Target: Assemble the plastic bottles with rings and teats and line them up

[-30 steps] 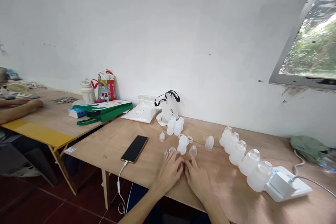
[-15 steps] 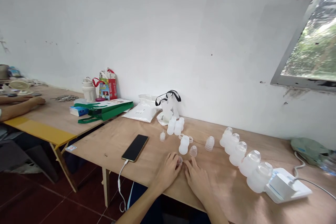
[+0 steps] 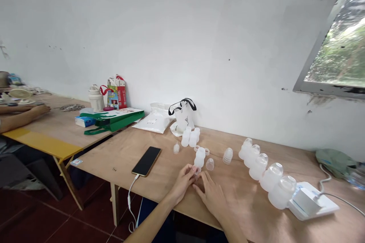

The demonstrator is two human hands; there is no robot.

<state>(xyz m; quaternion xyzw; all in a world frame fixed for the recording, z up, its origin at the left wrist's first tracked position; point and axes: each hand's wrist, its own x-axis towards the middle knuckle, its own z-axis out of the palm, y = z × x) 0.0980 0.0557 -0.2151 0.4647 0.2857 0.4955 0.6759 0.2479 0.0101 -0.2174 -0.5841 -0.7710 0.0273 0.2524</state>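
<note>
1. Step in hand, as I judge it: handling a small clear part [image 3: 196, 172] with both hands, over the near side of the surface [image 3: 242, 197].
2. Left hand [image 3: 184, 183]: fingers nearly closed, pinching the part.
3. Right hand [image 3: 212, 194]: fingers loosely bent, tips beside it; I cannot tell whether they grip.
4. Next, I judge, calls for light fingertip pressure, clear of the white bottle [image 3: 200, 155] just beyond.
</note>
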